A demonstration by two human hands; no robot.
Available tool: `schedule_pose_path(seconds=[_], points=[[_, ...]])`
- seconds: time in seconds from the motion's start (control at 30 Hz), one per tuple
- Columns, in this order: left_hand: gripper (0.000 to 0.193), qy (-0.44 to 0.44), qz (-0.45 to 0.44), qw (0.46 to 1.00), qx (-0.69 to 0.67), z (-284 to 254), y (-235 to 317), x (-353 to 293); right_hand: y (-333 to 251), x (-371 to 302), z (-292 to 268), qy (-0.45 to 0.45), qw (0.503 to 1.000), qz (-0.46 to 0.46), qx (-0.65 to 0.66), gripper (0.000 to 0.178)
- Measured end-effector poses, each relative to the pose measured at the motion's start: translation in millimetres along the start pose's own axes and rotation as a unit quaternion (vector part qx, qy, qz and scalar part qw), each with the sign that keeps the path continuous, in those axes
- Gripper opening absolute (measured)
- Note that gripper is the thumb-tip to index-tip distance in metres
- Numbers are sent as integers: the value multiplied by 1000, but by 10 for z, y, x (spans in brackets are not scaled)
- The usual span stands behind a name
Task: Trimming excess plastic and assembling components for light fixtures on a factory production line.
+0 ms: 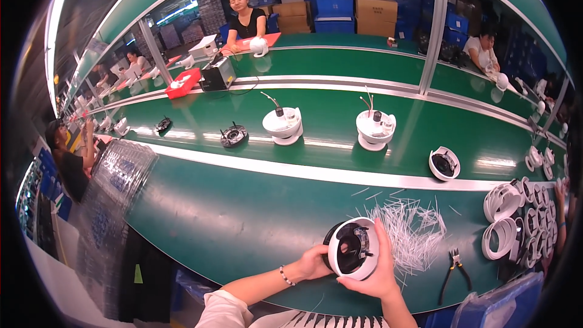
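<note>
Both of my hands hold a round white camera housing [368,270] with a black insert and a small circuit board inside, tilted so its hollow side shows. My left hand [314,261] grips the black part at its left edge. The fingers of my right hand [381,272] wrap round the white rim on the right, thumb at the bottom. Right behind the housing lies a loose pile of thin white strips [414,235], which look like cable ties. Diagonal cutters [455,262] with black and yellow handles rest on the green bench to the right.
On the green belt beyond stand two white domed units [283,126] with wires, black ring parts [234,135] and a white-and-black housing [444,164]. Many white rings [499,238] crowd the right. Clear plastic trays [124,170] stack at left. Co-workers sit across and at left.
</note>
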State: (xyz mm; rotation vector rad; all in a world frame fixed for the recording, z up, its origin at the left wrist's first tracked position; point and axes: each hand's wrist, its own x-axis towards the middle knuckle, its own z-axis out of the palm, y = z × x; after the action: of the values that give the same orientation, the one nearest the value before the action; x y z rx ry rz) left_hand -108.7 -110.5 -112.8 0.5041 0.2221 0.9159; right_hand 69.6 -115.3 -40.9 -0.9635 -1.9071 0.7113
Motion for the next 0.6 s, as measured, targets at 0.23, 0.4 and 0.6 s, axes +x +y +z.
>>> schedule_pose_path(seconds=[0.23,0.4,0.6], points=[[67,108,-88,988,-67,136,165,55,-13,21,88,-65,997,-35,-12,107],[55,96,-48,992,-64,-58,25,-58,-10,-39,96,-66,996,-46,25,109],[56,146,-37,977,-148,1,99,75,56,46,118,-49,999,10,22,104]])
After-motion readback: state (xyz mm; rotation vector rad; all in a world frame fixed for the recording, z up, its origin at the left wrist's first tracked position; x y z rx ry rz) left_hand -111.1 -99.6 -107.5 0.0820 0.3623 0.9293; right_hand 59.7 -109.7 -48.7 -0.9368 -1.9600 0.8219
